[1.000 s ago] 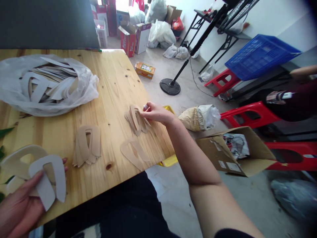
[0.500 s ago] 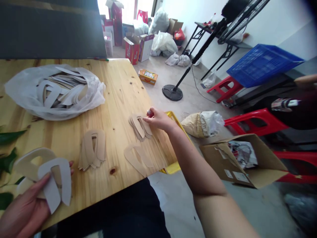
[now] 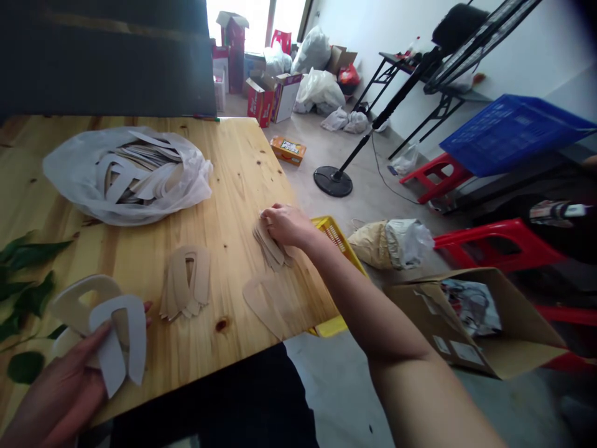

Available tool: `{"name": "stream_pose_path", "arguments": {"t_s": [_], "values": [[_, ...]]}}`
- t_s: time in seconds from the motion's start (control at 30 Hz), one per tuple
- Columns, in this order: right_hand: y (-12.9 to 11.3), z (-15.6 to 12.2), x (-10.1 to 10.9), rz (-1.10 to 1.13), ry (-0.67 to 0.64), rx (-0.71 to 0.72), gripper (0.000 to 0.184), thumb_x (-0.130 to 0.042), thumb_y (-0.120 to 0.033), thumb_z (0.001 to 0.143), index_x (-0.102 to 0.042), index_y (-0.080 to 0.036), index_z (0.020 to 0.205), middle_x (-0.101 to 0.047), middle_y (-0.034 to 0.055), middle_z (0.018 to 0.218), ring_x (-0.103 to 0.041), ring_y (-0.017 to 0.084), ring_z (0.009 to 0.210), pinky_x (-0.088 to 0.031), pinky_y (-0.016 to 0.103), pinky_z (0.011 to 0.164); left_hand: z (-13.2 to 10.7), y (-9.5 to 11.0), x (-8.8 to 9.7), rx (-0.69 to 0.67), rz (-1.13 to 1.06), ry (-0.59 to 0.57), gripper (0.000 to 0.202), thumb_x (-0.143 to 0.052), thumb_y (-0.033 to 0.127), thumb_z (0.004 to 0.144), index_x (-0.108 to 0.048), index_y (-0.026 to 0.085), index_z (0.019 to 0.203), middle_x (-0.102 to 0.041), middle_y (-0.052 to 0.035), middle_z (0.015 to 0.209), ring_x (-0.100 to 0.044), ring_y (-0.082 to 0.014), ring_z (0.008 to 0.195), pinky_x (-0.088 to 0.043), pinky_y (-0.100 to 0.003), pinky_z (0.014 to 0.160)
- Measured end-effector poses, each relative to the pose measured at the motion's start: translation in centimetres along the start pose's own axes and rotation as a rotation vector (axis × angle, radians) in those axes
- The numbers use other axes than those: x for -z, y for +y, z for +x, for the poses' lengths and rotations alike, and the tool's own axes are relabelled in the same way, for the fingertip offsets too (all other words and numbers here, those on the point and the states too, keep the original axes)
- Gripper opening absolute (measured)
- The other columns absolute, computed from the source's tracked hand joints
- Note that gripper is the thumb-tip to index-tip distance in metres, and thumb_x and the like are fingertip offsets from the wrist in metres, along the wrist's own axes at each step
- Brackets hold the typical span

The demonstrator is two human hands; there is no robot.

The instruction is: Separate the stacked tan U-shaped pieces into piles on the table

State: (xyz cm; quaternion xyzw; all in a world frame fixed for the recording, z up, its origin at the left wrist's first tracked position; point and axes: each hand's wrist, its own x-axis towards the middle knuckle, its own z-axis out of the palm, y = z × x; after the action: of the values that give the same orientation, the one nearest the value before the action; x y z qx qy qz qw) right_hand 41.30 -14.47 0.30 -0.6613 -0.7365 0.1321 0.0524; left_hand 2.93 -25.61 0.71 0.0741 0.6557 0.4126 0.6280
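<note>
Left hand (image 3: 69, 389), eight o'clock: holding a fan of pale cutouts (image 3: 137, 342). Right hand (image 3: 286, 225), dial centre: now covering the top of a beige stack (image 3: 270, 252) on the worktop (image 3: 236, 177), instead of edging its right side; handling is moving onto the stack itself. Finger grip there: cannot tell.

In front of me, a blue plastic crate (image 3: 517, 138) sits above a red plastic stool (image 3: 454, 180); a black pedestal fan (image 3: 398, 95) stands near an orange cardboard box (image 3: 288, 150), white plastic bags (image 3: 321, 93) heaped beyond.
</note>
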Motion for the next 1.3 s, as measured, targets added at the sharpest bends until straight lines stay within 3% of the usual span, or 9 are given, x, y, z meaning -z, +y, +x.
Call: {"name": "stream_pose_path", "arguments": {"t_s": [0.2, 0.33, 0.47, 0.6, 0.83, 0.97, 1.13, 1.3], "values": [[-0.6, -0.3, -0.2, -0.091, -0.002, -0.016, 0.031, -0.049, -0.017, 0.095, -0.076, -0.022, 0.109, -0.072, 0.0136, 0.112, -0.068, 0.028, 0.094, -0.048, 0.036, 0.073, 0.3, -0.2, 0.4, 0.018, -0.009, 0.018, 0.041, -0.057, 0.006, 0.084, -0.071, 0.019, 0.12, -0.08, -0.011, 0.112, -0.08, -0.0273, 0.087, -0.067, -0.034, 0.066], [-0.9, -0.2, 0.6, -0.143, -0.07, -0.01, 0.032, -0.053, -0.019, 0.092, -0.073, -0.021, 0.117, -0.071, 0.0125, 0.121, -0.067, 0.027, 0.103, -0.047, 0.033, 0.077, 0.3, -0.2, 0.0, 0.005, 0.012, 0.041, 0.035, -0.055, 0.009, 0.087, -0.073, 0.02, 0.115, -0.081, -0.0103, 0.111, -0.08, -0.0262, 0.085, -0.067, -0.033, 0.064], [-1.3, 0.1, 1.3, -0.184, -0.122, 0.087, 0.034, -0.055, -0.017, 0.09, -0.071, -0.022, 0.12, -0.069, 0.0118, 0.124, -0.064, 0.027, 0.111, -0.045, 0.033, 0.08, -0.1, 0.0, -0.6, 0.02, 0.007, 0.066, 0.037, -0.053, 0.009, 0.087, -0.073, 0.021, 0.116, -0.082, -0.0083, 0.107, -0.08, -0.0249, 0.08, -0.067, -0.034, 0.062], [-1.5, 0.6, 1.3, -0.172, -0.132, 0.131, 0.028, -0.048, -0.018, 0.095, -0.072, -0.021, 0.109, -0.071, 0.0112, 0.116, -0.066, 0.023, 0.099, -0.042, 0.032, 0.073, -0.3, 0.1, -0.8, 0.033, 0.009, 0.088, 0.038, -0.052, 0.009, 0.087, -0.072, 0.019, 0.119, -0.082, -0.0092, 0.105, -0.08, -0.0244, 0.079, -0.067, -0.032, 0.062], [-1.3, 1.3, 1.2, -0.192, -0.165, 0.07, 0.025, -0.053, -0.016, 0.092, -0.071, -0.018, 0.109, -0.07, 0.0132, 0.118, -0.066, 0.024, 0.1, -0.043, 0.031, 0.073, 0.2, -0.2, 0.0, -0.002, 0.051, 0.046, 0.033, -0.055, 0.015, 0.09, -0.073, 0.021, 0.117, -0.08, -0.0092, 0.114, -0.079, -0.0272, 0.091, -0.067, -0.031, 0.066], [-1.3, 1.3, 1.9, -0.177, -0.227, 0.052, 0.038, -0.057, -0.015, 0.087, -0.067, -0.02, 0.124, -0.065, 0.0134, 0.13, -0.066, 0.026, 0.104, -0.046, 0.033, 0.078, 0.2, -0.2, 0.0, -0.013, 0.069, 0.045, 0.032, -0.055, 0.015, 0.09, -0.074, 0.022, 0.115, -0.08, -0.0084, 0.114, -0.077, -0.0285, 0.101, -0.067, -0.029, 0.068], [-1.8, 0.7, 3.0, -0.109, -0.271, 0.196, 0.062, -0.054, -0.007, 0.083, -0.058, -0.028, 0.141, -0.053, 0.0088, 0.149, -0.055, 0.029, 0.127, -0.044, 0.037, 0.092, 0.0, -0.2, -0.1, -0.017, 0.076, 0.035, 0.03, -0.056, 0.016, 0.089, -0.074, 0.021, 0.113, -0.08, -0.0091, 0.114, -0.075, -0.0297, 0.106, -0.066, -0.028, 0.07], [-2.5, 0.6, 3.2, -0.123, -0.329, 0.287, 0.051, -0.051, -0.006, 0.082, -0.067, -0.026, 0.126, -0.055, 0.0094, 0.146, -0.051, 0.031, 0.128, -0.041, 0.041, 0.092, -0.2, 0.0, -0.3, -0.014, 0.078, 0.05, 0.031, -0.058, 0.018, 0.088, -0.073, 0.022, 0.114, -0.08, -0.0092, 0.113, -0.072, -0.0302, 0.113, -0.066, -0.027, 0.071]]}}
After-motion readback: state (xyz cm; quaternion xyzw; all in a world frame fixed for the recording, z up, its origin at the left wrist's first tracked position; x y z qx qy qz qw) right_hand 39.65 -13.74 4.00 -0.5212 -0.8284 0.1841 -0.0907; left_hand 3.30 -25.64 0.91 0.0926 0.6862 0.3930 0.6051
